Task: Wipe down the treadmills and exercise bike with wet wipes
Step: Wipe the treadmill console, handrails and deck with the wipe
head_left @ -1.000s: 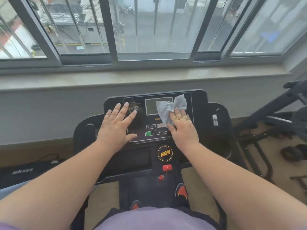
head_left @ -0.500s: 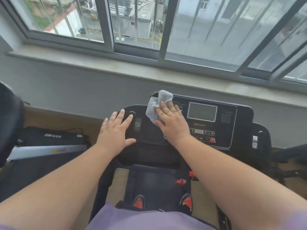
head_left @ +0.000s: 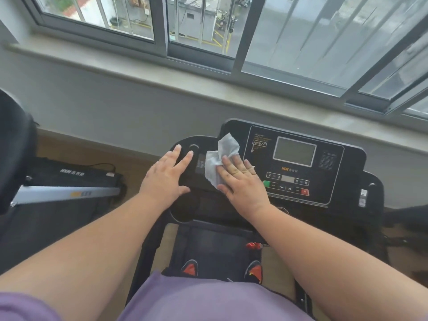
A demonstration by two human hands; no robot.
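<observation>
I stand on a black treadmill whose console (head_left: 331, 163) has a grey screen and a row of buttons. My right hand (head_left: 242, 181) lies flat on the console's left part and presses a crumpled white wet wipe (head_left: 218, 158) against it; the wipe sticks out past my fingertips. My left hand (head_left: 165, 179) rests flat and spread on the console's left wing, beside a round cup recess, holding nothing. The treadmill belt (head_left: 215, 249) and my shoe tips show below.
A second folded treadmill (head_left: 69, 179) lies on the floor at the left, with a dark padded shape (head_left: 14, 154) at the far left edge. A grey window sill (head_left: 162, 72) and sliding windows run behind the console. Dark equipment frames sit at the right edge.
My right hand has slid the wipe from the console's screen area leftward to its left part. The left hand moved out to the left wing. My view swung left.
</observation>
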